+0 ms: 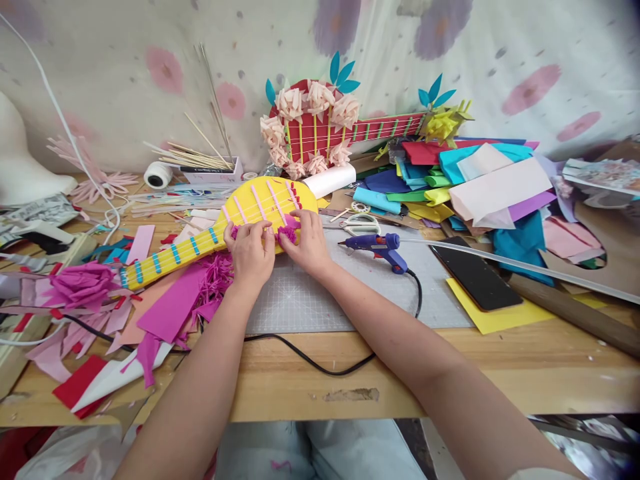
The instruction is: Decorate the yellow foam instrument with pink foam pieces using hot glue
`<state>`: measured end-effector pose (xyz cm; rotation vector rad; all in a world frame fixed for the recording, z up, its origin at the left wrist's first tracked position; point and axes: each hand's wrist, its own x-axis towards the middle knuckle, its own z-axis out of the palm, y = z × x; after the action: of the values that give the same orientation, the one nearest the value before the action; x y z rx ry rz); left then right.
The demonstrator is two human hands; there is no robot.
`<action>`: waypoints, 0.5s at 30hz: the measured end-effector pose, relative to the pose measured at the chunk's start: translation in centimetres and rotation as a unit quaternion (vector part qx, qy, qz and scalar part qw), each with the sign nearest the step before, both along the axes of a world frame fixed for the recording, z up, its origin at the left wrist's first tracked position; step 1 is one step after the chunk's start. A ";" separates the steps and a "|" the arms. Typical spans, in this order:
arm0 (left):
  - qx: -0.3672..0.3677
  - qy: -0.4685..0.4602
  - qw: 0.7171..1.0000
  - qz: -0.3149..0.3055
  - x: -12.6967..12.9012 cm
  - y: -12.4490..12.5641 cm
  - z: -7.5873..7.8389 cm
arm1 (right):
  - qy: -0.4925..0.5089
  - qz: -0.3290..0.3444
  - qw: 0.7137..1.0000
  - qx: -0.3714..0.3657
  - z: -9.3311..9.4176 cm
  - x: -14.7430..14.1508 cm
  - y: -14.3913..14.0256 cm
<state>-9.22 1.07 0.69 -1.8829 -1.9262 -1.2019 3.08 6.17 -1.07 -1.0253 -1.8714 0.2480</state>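
A yellow paper guitar (270, 193) lies tilted across the grey cutting mat (310, 300), its body towards the back and its neck pointing to the lower left. It has pink strips on the body, blue bands on the neck and pale strings. At the near edge of the body, my left hand (251, 252) is closed with curled fingers over a magenta paper flower (234, 232), partly hidden. Close beside it, my right hand (310, 245) pinches another magenta paper flower (288, 232) against the guitar. A magenta crepe rose (83, 285) sits by the neck's end.
Right of my hands lies a blue glue gun (375, 245) with a black cord, near scissors (361, 225). A phone (475, 273) rests on yellow paper. Behind stands a red paper guitar (320, 127) with flowers. Coloured paper (500, 180) piles right; magenta scraps (173, 300) lie left.
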 end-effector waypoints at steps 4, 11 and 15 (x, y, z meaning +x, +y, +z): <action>-0.005 -0.015 1.000 0.012 0.2 0.0 0.0 | -0.002 -0.001 1.000 -0.001 0.0 0.0 0.0; -0.017 -0.008 1.000 0.011 0.6 -0.1 0.2 | -0.005 -0.001 1.000 -0.001 -0.1 0.0 0.1; -0.021 -0.022 0.999 0.017 0.8 -0.5 0.4 | -0.003 -0.002 1.000 -0.005 -0.2 0.0 0.2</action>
<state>-8.42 0.62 1.12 -1.8523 -2.0135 -1.2121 3.11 6.34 -1.23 -1.0366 -1.8749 0.2531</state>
